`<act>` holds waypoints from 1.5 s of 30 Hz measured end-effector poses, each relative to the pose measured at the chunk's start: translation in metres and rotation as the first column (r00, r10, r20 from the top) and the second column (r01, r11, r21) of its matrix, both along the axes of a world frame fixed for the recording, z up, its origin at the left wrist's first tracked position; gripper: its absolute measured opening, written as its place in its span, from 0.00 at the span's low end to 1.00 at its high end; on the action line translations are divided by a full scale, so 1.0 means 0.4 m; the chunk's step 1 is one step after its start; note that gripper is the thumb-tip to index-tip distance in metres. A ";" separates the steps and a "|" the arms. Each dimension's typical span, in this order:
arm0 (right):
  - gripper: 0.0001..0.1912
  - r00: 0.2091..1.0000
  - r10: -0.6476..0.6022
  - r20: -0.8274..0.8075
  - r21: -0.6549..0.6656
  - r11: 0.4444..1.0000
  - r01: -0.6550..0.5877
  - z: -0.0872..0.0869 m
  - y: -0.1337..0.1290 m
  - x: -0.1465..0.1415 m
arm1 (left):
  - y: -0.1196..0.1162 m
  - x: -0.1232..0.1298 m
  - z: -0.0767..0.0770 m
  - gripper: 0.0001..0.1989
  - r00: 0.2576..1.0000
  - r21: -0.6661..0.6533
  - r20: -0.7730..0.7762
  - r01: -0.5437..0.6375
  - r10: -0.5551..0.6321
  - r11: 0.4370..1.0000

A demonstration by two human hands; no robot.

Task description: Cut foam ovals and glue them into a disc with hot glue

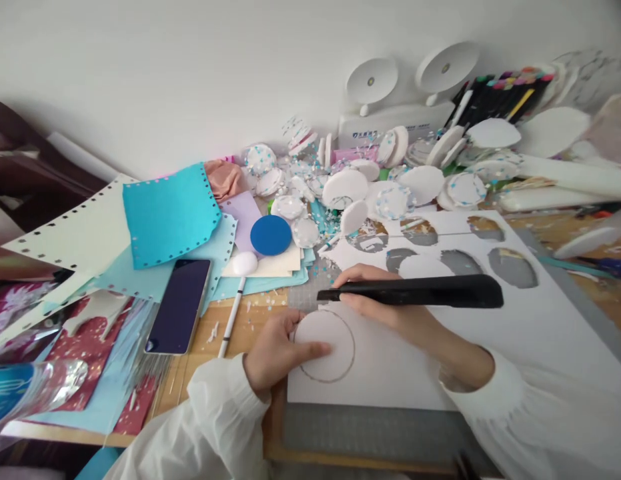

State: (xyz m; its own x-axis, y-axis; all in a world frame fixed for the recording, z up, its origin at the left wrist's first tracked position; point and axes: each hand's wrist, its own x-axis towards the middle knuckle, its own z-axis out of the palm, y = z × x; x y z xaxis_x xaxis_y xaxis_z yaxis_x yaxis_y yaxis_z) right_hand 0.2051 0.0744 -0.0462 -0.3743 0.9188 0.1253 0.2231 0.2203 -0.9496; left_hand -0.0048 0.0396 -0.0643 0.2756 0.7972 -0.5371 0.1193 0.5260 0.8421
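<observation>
My right hand (375, 300) is wrapped around a black utility knife (425, 291), its tip pointing left near the board's upper left edge. Below it lies a large white foam board (390, 373) with a drawn circle (337, 363) at its left end. My left hand (280, 350) grips the board's left edge, thumb pressed flat inside the circle and fingers curled at the side, partly hidden. Several round holes (513, 267) open through the board's far part. Beneath the board is a grey cutting mat (370, 430).
Behind the board is a heap of white foam discs (345, 189). A blue disc (271, 235), a phone (179, 307), a white pen (233, 317) and turquoise sheets (170, 213) lie left. At lower left is a plastic bottle (35, 387). Markers (515, 90) stand at back right.
</observation>
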 end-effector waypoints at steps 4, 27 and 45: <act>0.06 0.994 0.083 0.072 0.002 0.996 -0.084 -0.014 0.003 -0.015 | -0.007 0.003 0.002 0.17 1.000 0.001 0.010 -0.026 0.026 1.000; 0.07 0.977 0.185 0.111 -0.002 0.983 -0.186 -0.024 0.004 0.011 | -0.013 0.008 0.003 0.18 0.998 -0.052 0.027 -0.061 0.063 0.997; 0.09 0.952 0.251 0.178 0.150 0.949 -0.278 -0.015 0.012 0.015 | -0.013 -0.003 -0.015 0.18 1.000 0.059 0.021 0.011 -0.012 0.998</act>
